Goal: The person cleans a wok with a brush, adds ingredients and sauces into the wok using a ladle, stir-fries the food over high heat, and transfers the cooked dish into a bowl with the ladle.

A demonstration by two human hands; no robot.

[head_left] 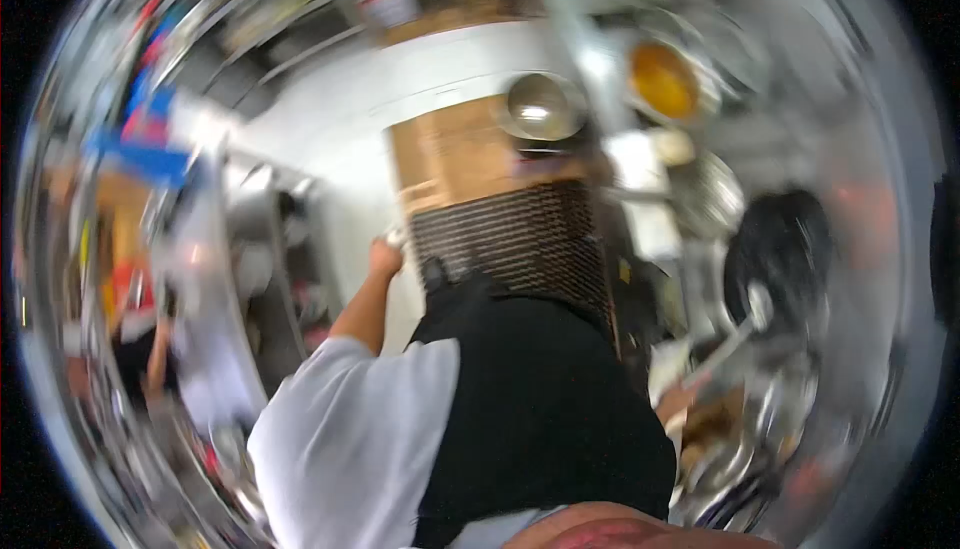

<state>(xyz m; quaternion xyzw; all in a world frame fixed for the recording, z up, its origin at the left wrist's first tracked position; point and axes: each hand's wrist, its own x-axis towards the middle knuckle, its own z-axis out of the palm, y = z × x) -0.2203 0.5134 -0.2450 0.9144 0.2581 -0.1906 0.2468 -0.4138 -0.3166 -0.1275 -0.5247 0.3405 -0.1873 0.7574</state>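
My left hand [386, 255] hangs out in front of my body over the pale floor, its fingers closed round a small whitish item [397, 237] too blurred to name. Low on the right, my right hand [677, 402] is closed on the handle of a long utensil [725, 349]. The utensil's pale head [760, 305] lies over the lower part of a large black wok [780, 249]. Motion blur hides the finger details of both hands.
A black slatted mat [510, 241] and brown cardboard [460, 154] lie on the floor. A metal bowl [543, 107] stands beyond the mat. On the right counter are an orange-filled pot [664, 81] and bowls. At far left, another person's arm [158, 357] shows beyond a metal table.
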